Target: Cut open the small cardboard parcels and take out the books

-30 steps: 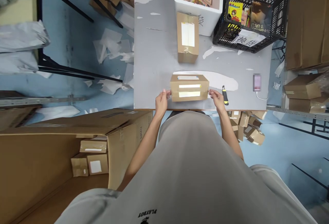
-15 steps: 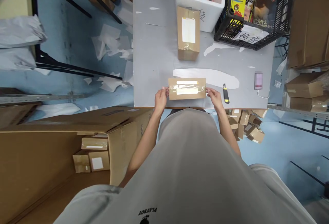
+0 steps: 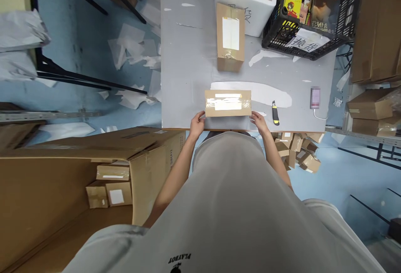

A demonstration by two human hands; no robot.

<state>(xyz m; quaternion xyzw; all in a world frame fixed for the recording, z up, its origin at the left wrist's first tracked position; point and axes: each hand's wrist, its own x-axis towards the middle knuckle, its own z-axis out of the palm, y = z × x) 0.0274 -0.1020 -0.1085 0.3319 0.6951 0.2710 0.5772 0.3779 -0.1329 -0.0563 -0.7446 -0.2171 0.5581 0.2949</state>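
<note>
A small taped cardboard box [image 3: 228, 110] with white label strips sits near the front edge of the grey table [image 3: 184, 68]. At its lower left corner is my left hand [image 3: 197, 124], fingers loosely apart. My right hand [image 3: 258, 121] is at the opposite lower corner, its fingers also apart. Whether the fingertips still touch the cardboard is hard to see. To the right of the box lies a yellow and black utility knife [image 3: 275, 113]. Behind it stands a second, taller cardboard box [image 3: 230, 34] with a white label.
A white foam bin [image 3: 261, 9] of booklets and a black crate [image 3: 272, 41] with books stand at the back. A phone [image 3: 315, 98] on a cable lies at the right. Beside me on the left is a large open carton [image 3: 153, 172] holding several small boxes.
The small box has shifted slightly away from me on the table. Both hands have loosened from its sides and sit lower, by its near corners.
</note>
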